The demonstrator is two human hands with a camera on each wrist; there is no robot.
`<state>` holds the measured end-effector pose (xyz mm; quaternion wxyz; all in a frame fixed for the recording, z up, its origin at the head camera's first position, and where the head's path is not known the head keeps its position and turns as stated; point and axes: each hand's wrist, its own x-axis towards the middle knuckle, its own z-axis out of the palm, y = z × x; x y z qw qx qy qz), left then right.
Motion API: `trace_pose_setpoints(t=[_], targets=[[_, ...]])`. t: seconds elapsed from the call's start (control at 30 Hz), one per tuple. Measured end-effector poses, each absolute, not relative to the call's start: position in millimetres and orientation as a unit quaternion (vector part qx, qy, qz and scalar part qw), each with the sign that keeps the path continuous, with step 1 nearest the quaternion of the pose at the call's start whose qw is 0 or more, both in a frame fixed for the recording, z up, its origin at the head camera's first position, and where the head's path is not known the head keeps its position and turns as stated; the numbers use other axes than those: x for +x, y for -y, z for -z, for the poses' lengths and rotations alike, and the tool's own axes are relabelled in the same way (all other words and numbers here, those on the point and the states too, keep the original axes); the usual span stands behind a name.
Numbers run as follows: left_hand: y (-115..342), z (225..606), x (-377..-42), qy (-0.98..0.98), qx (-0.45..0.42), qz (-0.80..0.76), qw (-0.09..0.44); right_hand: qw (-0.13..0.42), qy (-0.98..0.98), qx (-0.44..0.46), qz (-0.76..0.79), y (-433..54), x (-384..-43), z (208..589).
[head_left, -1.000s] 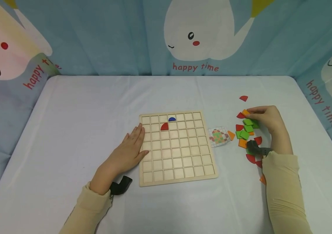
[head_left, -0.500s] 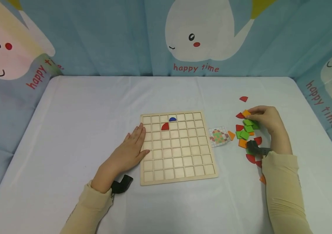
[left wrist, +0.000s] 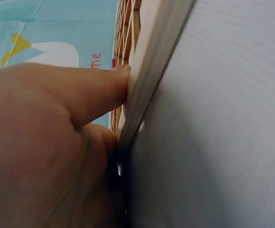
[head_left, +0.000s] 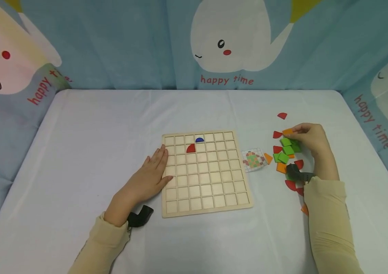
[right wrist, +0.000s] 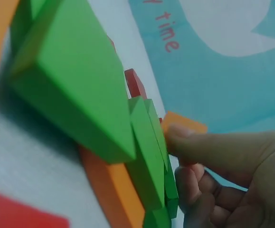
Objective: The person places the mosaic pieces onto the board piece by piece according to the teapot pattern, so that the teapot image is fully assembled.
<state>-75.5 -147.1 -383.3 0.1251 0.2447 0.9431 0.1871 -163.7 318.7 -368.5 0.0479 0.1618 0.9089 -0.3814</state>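
A wooden grid board (head_left: 207,173) lies mid-table, with a red quarter-circle tile (head_left: 191,148) and a blue half-circle tile (head_left: 199,140) in cells near its far edge. My left hand (head_left: 147,177) rests with straight fingers along the board's left edge; in the left wrist view the thumb (left wrist: 97,90) touches the rim. At the right, my right hand (head_left: 312,139) pinches an orange tile (head_left: 288,131) between thumb and fingers. The right wrist view shows that orange tile (right wrist: 184,122) raised beside the green tiles (right wrist: 80,85).
Below the right hand spreads a loose pile of green tiles (head_left: 287,150), with red and orange ones around it. A lone red tile (head_left: 282,115) lies farther back. The printed pattern card (head_left: 253,160) sits between board and pile.
The right hand's orange tile has lifted and tilted away from the red tile beneath it, which now shows more fully. The left hand stays on the board's edge.
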Motion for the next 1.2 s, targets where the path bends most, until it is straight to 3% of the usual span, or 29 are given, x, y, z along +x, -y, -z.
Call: trace_pose_setpoints(t=[0.3,0.67,1.0,1.2], targets=[[147.6,385.9,-76.7,-0.940,0.251,-0.192,0.126,-0.002,-0.886,0.125,0.446,-352.5,-182.0,398.3],[146.9,387.0,-78.6,-0.940,0.245,-0.193,0.140,-0.008,-0.857,0.078,0.510,-308.3,-159.0,346.2],[146.9,386.1,-80.3,-0.938,0.250,-0.200,0.129,-0.041,-0.858,0.043,0.511,-286.8,-158.3,331.6],[148.8,386.6,-80.0,-0.939,0.247,-0.198,0.136,-0.017,-0.861,0.040,0.508,-270.7,-154.7,324.9]])
